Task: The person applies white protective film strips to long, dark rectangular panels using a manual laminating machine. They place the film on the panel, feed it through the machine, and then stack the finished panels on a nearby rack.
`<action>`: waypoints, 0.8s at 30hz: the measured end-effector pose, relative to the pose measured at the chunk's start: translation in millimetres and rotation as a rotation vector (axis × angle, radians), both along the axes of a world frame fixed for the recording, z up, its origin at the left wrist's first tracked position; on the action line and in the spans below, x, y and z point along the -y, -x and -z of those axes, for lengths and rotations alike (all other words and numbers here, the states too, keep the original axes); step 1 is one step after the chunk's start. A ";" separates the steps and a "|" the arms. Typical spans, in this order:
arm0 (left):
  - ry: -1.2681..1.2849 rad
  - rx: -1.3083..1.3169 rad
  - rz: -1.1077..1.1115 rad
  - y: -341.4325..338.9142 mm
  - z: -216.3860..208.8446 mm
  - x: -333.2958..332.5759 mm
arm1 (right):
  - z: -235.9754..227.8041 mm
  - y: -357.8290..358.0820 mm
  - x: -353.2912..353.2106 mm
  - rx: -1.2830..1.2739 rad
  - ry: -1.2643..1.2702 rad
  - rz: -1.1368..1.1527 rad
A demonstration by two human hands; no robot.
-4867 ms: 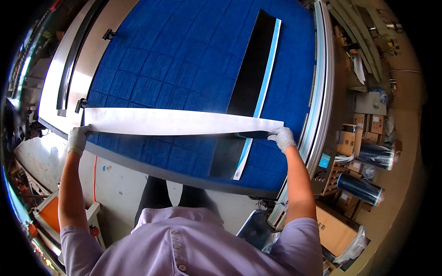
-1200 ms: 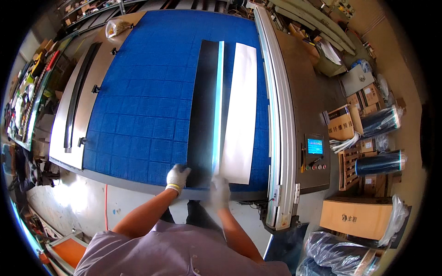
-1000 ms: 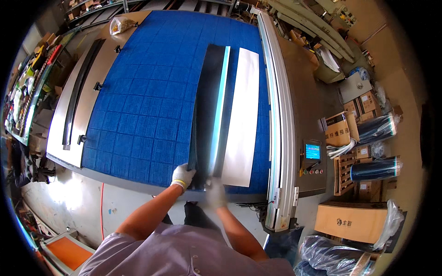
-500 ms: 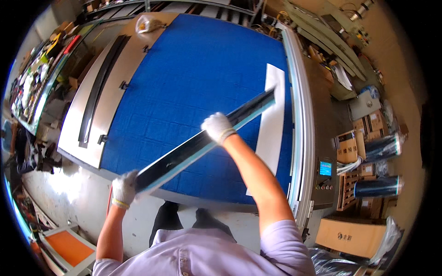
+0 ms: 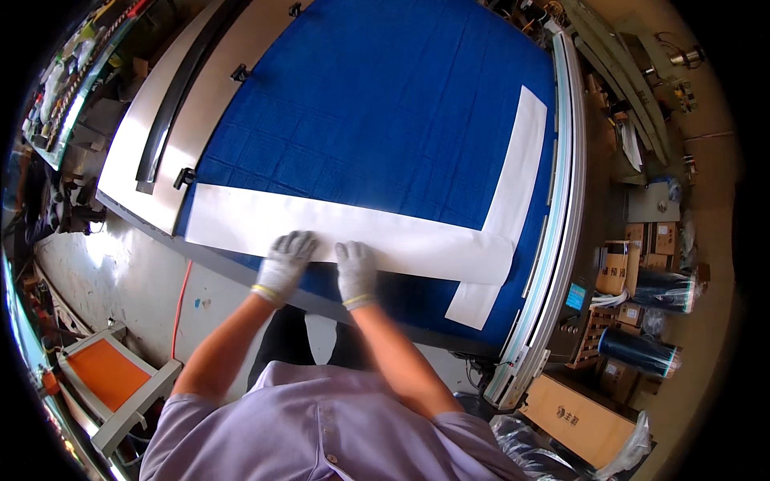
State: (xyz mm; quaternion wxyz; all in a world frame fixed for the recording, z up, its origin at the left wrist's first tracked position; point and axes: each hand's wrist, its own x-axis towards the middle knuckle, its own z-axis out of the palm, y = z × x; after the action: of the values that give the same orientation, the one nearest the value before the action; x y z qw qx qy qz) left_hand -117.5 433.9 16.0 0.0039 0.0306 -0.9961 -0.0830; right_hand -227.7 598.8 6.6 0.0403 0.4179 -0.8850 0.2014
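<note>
A long white strip (image 5: 353, 232) lies crosswise along the near edge of the blue table bed (image 5: 385, 104). Both my gloved hands press flat on its near edge, side by side: my left hand (image 5: 286, 260) and my right hand (image 5: 356, 271), fingers spread. A second white strip (image 5: 505, 200) runs lengthwise along the right side of the bed, and the crosswise strip overlaps its near end. A dark band (image 5: 401, 282) shows just below the strip, to the right of my right hand.
A metal rail (image 5: 553, 208) with a small control screen (image 5: 574, 297) borders the bed on the right. Cardboard boxes (image 5: 581, 417) and dark film rolls (image 5: 642, 353) stand on the floor at right. An orange-topped cart (image 5: 108, 377) sits at lower left.
Half a second ago I held a long dark strip diagonally above the bed with arms apart. Now it is down, a white strip lies crosswise, and both hands rest together on it.
</note>
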 end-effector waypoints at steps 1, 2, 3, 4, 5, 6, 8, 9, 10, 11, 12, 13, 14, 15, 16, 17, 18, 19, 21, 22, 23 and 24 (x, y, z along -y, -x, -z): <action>-0.076 -0.024 -0.016 19.7 -4.6 -21.8 | 5.3 -5.2 1.2 -0.033 -0.024 0.011; -0.083 -0.047 -0.032 26.4 1.2 -30.0 | 6.2 -5.1 -2.3 -0.009 -0.042 0.013; -0.089 -0.068 -0.054 32.3 9.3 -39.1 | 6.3 -2.9 -6.8 0.017 -0.059 0.010; -0.094 -0.088 -0.076 36.4 16.8 -46.4 | 5.8 3.1 -16.2 -0.020 -0.031 -0.011; -0.025 -0.122 -0.038 35.1 22.9 -44.4 | 4.0 11.3 -30.7 -0.056 -0.002 -0.033; -0.030 -0.099 -0.034 35.2 25.6 -42.0 | -2.2 22.0 -49.7 -0.061 -0.009 -0.071; -0.019 -0.075 -0.010 34.9 26.9 -41.8 | -1.5 35.4 -92.7 -0.057 -0.046 -0.054; -0.017 -0.063 -0.011 34.3 27.2 -41.5 | -4.1 41.5 -112.6 -0.045 -0.088 -0.041; -0.018 -0.049 -0.030 35.4 24.5 -42.9 | -3.3 47.2 -134.0 -0.044 -0.128 -0.001; -0.018 -0.035 -0.050 36.2 21.9 -43.9 | -1.3 53.1 -156.0 -0.043 -0.169 0.037; -0.003 -0.045 -0.048 36.8 21.6 -43.6 | 0.0 61.8 -178.8 -0.091 -0.147 0.012; -0.008 -0.061 -0.047 36.3 23.0 -43.4 | 6.1 68.2 -203.4 -0.157 -0.156 0.033; -0.006 -0.049 -0.048 36.2 21.6 -43.4 | 5.0 76.6 -224.1 -0.110 -0.170 0.037; -0.002 -0.037 -0.048 36.9 18.3 -43.6 | 3.6 86.0 -244.7 -0.063 -0.184 0.043; 0.001 -0.027 -0.045 37.7 15.5 -43.5 | 4.9 96.2 -267.0 -0.044 -0.202 0.050; 0.005 -0.016 -0.043 37.6 13.0 -42.9 | 1.7 104.8 -285.1 0.044 -0.192 0.098; 0.010 -0.005 -0.045 37.7 11.8 -42.8 | -2.3 113.6 -302.9 0.127 -0.179 0.149; 0.014 0.000 -0.050 37.7 12.0 -43.5 | -7.6 121.2 -315.1 0.222 -0.198 0.195; 0.024 0.007 -0.057 39.9 12.4 -44.8 | -12.3 137.4 -330.0 0.409 -0.231 0.290; -0.031 0.076 -0.073 42.8 7.8 -46.1 | -11.5 142.7 -330.7 0.383 -0.270 0.283; 0.006 0.190 -0.100 48.2 6.2 -57.6 | -9.4 148.8 -329.8 0.357 -0.309 0.276; 0.047 0.298 -0.131 60.9 -1.6 -74.6 | -8.1 154.1 -327.3 0.327 -0.344 0.265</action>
State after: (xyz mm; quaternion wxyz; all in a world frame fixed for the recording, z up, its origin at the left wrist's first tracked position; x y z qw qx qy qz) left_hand -178.4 508.5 17.6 -0.1380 0.1076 -0.9831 -0.0536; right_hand -381.7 926.1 14.7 -0.1487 0.2610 -0.9479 0.1056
